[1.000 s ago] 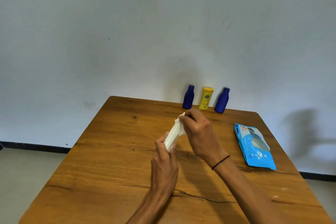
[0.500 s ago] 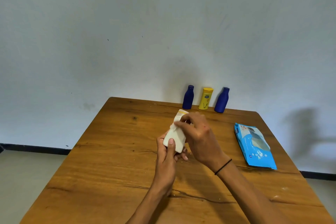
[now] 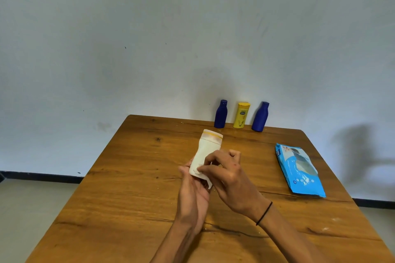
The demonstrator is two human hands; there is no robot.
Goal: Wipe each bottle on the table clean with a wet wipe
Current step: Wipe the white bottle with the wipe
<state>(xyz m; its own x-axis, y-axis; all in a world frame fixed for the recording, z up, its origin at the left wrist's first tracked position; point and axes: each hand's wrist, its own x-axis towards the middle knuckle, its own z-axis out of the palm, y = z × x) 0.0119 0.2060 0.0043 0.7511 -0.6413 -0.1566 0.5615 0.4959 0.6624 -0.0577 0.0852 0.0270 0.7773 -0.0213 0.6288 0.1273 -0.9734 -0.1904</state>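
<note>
Both my forearms reach forward over desk, hands meeting mid-frame. My left hand [image 3: 192, 188] below, palm turned inward, fingers curled up around base of pale cream plastic bottle [image 3: 206, 156]. My right hand [image 3: 226, 174] beside it, back up, fingers bent, fingertips [image 3: 201, 169] pressing white wet wipe [image 3: 208, 183] onto bottle's lower side. Thin black band [image 3: 264, 213] circles my right wrist.

Broad bare wood lay open across the left half of the table [image 3: 119, 188]. At the far edge the left blue bottle [image 3: 220, 114], yellow bottle [image 3: 241, 115] and right blue bottle [image 3: 260, 116] stood close together; the wet-wipe pack [image 3: 299, 170] occupied the right side.
</note>
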